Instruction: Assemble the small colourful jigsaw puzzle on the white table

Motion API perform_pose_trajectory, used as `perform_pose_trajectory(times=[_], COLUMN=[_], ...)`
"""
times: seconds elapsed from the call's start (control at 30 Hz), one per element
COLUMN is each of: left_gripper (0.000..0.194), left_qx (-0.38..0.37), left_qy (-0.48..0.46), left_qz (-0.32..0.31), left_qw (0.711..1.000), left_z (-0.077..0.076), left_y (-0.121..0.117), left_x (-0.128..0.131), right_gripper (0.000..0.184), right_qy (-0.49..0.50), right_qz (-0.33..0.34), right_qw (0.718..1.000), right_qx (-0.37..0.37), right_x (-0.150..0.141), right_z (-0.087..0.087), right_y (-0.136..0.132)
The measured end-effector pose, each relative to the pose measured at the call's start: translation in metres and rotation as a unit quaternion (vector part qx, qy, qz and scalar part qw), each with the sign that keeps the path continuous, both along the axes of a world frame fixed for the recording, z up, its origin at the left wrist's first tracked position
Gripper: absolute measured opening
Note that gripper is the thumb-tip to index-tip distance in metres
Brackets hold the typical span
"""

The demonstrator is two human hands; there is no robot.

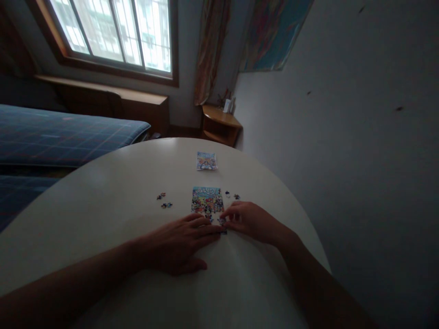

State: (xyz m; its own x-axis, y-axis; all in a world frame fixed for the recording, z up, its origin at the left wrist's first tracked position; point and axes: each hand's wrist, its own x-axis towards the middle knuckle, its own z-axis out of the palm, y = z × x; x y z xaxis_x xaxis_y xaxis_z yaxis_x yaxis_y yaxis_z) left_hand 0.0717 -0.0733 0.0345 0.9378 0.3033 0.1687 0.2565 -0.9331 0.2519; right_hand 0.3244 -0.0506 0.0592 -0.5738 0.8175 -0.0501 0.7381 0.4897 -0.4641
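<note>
A colourful, partly assembled jigsaw puzzle (207, 198) lies on the white round table (130, 178), with gaps showing in its lower part. My left hand (183, 244) rests flat across the puzzle's lower left, fingers stretched out and covering part of it. At the lower right corner, my right hand (245, 219) pinches a small puzzle piece (221, 221) between thumb and fingers. Loose pieces (166, 205) lie left of the puzzle, and a few others (237, 196) sit just beyond my right hand.
A small printed packet (206, 161) lies behind the puzzle. Past the table's far edge stand a wooden corner shelf (221, 116) and, at left, a blue plaid mattress (68, 137). A pale wall (343, 137) runs along the right side.
</note>
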Motion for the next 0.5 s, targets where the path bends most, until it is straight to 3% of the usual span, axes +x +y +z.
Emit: perform_pose_trajectory(times=[0.2,0.5], left_gripper=[0.060,0.064], left_qx=[-0.003,-0.007], left_qy=[0.011,-0.003], left_qz=[-0.003,-0.008], left_qw=[1.000,1.000], left_z=[0.000,0.000], left_y=[0.001,0.001], left_x=[0.000,-0.001], right_gripper=[0.019,0.020], right_qy=[0.016,-0.019], right_qz=[-0.001,-0.179], right_qw=[1.000,0.979], right_qx=[-0.003,0.098], right_x=[0.003,0.048], right_z=[0.001,-0.002], right_y=[0.005,0.036])
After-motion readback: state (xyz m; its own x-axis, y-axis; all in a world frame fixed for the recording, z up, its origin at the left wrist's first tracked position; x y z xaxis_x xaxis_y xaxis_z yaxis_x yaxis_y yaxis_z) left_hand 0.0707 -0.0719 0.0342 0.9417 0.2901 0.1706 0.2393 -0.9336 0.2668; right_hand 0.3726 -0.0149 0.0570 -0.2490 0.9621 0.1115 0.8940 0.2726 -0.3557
